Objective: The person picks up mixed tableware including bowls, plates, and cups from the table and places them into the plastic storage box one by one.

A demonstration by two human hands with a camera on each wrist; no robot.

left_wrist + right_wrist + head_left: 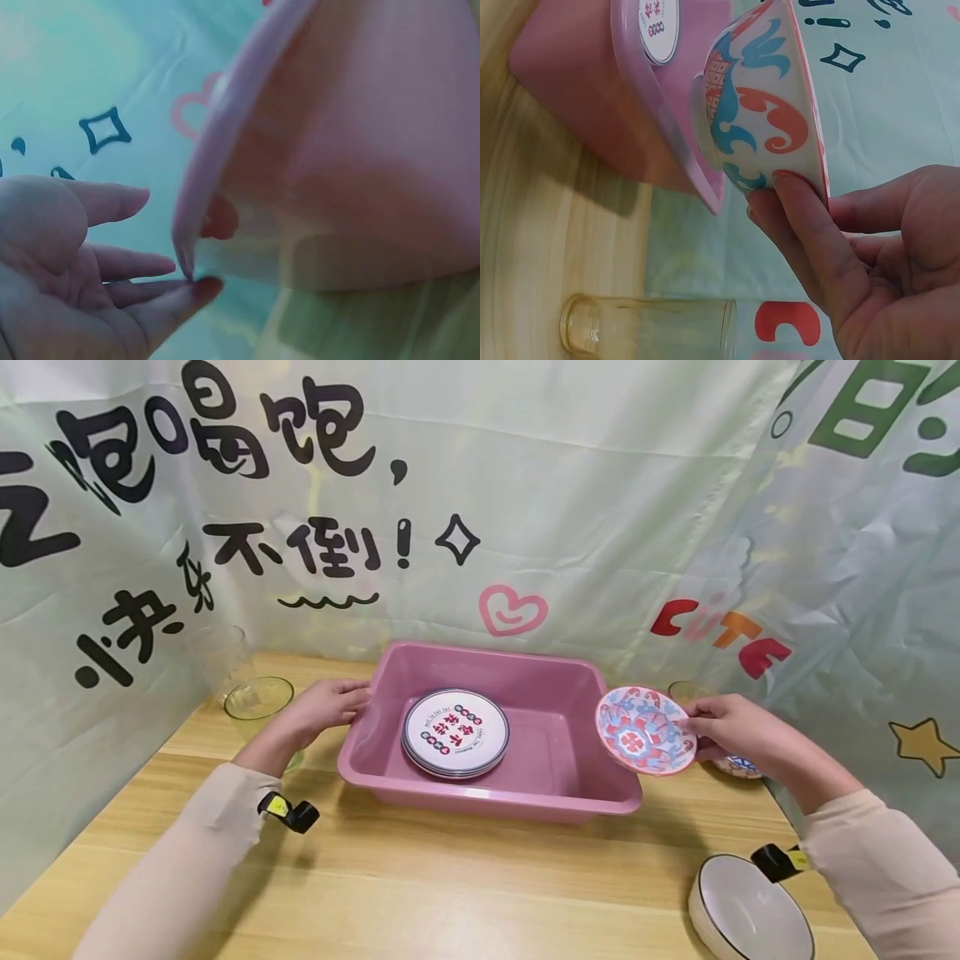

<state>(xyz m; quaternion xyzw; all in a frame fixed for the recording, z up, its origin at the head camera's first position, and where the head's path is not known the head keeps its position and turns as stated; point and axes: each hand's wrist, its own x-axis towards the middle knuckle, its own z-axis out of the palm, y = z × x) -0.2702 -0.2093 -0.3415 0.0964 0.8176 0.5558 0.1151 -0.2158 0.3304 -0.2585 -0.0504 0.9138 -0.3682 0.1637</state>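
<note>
Several plates sit stacked toward the left inside a pink tub on a wooden table in the head view, as a person's left hand touches the tub's left side and the right hand pinches a red-and-blue patterned bowl, tilted and raised at the tub's right end; a dark-rimmed white bowl stands front right. The left wrist view shows the left hand unclenched, fingers extended, fingertips at the rim. In the right wrist view, thumb and fingers grasp the patterned bowl's edge, near a yellowish glass.
</note>
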